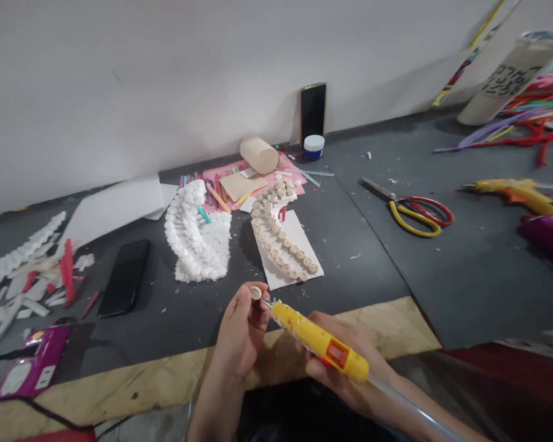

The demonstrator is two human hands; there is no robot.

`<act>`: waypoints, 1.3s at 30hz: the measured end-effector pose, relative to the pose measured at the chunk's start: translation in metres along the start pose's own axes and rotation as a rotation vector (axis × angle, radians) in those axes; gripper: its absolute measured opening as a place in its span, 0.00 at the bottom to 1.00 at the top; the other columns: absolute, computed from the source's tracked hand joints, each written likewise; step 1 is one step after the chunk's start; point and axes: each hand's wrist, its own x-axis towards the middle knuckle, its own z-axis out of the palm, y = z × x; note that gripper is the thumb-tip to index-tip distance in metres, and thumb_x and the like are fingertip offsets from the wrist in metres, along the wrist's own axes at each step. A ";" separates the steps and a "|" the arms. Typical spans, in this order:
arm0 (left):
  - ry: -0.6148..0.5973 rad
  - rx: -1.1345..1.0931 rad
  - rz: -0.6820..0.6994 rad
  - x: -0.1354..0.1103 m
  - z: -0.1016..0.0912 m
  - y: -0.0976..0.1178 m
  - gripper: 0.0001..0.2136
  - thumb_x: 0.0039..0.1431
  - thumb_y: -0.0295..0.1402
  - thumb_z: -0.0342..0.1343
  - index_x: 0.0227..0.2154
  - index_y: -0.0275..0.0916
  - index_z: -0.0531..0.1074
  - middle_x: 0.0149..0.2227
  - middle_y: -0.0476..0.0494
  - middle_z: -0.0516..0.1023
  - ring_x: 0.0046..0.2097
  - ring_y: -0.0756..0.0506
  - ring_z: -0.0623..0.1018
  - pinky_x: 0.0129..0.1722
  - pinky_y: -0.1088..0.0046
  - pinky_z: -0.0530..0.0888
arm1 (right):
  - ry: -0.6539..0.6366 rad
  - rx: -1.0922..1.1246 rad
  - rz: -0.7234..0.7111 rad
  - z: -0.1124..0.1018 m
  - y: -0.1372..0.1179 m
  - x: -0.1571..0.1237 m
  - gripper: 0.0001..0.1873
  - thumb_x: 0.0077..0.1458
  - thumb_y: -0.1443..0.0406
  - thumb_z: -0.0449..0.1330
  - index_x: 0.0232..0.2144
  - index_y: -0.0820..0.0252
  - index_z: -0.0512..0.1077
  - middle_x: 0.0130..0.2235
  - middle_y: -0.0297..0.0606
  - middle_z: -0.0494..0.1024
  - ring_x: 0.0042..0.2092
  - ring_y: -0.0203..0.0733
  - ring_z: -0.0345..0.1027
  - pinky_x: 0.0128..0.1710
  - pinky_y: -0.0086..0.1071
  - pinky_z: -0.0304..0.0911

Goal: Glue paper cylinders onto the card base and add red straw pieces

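Between thumb and fingers, my left hand [242, 322] pinches a small round tan disc [255, 293] that looks like a rolled paper coil. My right hand [336, 344] is wrapped around a yellow hot glue gun [311, 331], with a clear glue stick [410, 402] sticking out of its back end. The gun's metal nozzle points at the disc, at or very near its edge. Just beyond my hands stands a curved model staircase [271, 239] edged with similar tan discs on a white base [295, 264]. A white fluffy-coated curved model [198, 239] is to its left.
A black phone [124, 277] lies left, near paper scraps [32, 288]. Scissors [408, 209] and another yellow glue gun [520, 190] are at right. Toward the wall are a cardboard tube [258, 155], a blue-and-white jar [313, 147] and an upright phone [313, 110]. Purple device [37, 359] at front left.
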 end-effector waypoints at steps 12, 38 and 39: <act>-0.087 -0.099 -0.082 -0.001 -0.003 0.008 0.18 0.42 0.32 0.75 0.38 0.38 0.79 0.36 0.46 0.82 0.34 0.53 0.79 0.37 0.80 0.76 | 0.082 0.043 0.104 0.013 0.012 -0.001 0.14 0.57 0.54 0.58 0.28 0.57 0.66 0.26 0.34 0.70 0.24 0.33 0.58 0.22 0.31 0.55; -0.126 0.011 0.003 -0.001 -0.010 0.001 0.15 0.42 0.34 0.75 0.33 0.37 0.80 0.34 0.46 0.80 0.30 0.55 0.75 0.33 0.83 0.73 | 0.071 -0.009 0.147 0.016 0.011 -0.004 0.15 0.55 0.56 0.58 0.23 0.57 0.61 0.24 0.34 0.66 0.23 0.33 0.57 0.21 0.31 0.55; -0.124 0.012 0.003 -0.001 -0.010 0.000 0.15 0.41 0.34 0.75 0.33 0.37 0.80 0.33 0.46 0.80 0.31 0.55 0.75 0.33 0.83 0.73 | 0.083 -0.015 0.143 0.016 0.010 -0.004 0.15 0.55 0.57 0.57 0.22 0.57 0.61 0.23 0.34 0.66 0.23 0.33 0.57 0.21 0.31 0.54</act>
